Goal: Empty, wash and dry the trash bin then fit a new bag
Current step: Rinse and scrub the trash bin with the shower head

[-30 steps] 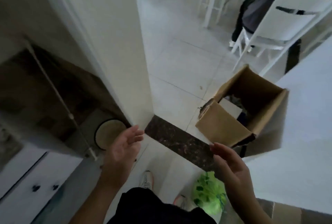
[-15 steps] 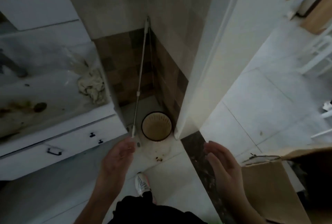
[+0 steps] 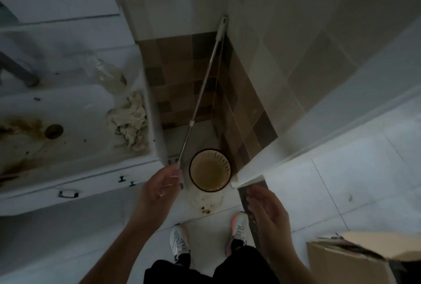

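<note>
Both hands have come forward and lower since half a second ago, and the view has swung down so the person's two white sneakers now show on the floor tiles. The left hand [image 3: 159, 189] hangs in the air with its fingers loosely spread and slightly bent, holding nothing; its fingertips [image 3: 175, 170] lie just beside the lower end of a metal mop handle [image 3: 200, 101], though whether they touch it I cannot tell. The right hand [image 3: 267, 213] is likewise open, fingers together and gently curved, palm turned inward, hovering in front of the dark stone threshold strip [image 3: 247, 195] at the doorway.

Between and beyond the hands stands the trash bin [image 3: 210, 171], a small round slotted basket with a dark rim and a beige inside, upright on the floor in the tiled corner (no bag shows in it). It sits close against the brown tiled wall [image 3: 241, 110], with the handle leaning into the corner just to its left. Dirty specks [image 3: 206, 209] mark the floor in front of it.

To the left is a stained white sink [image 3: 57, 110] with a crumpled rag [image 3: 128, 122] on its edge. A cardboard box [image 3: 346, 261] sits at lower right
</note>
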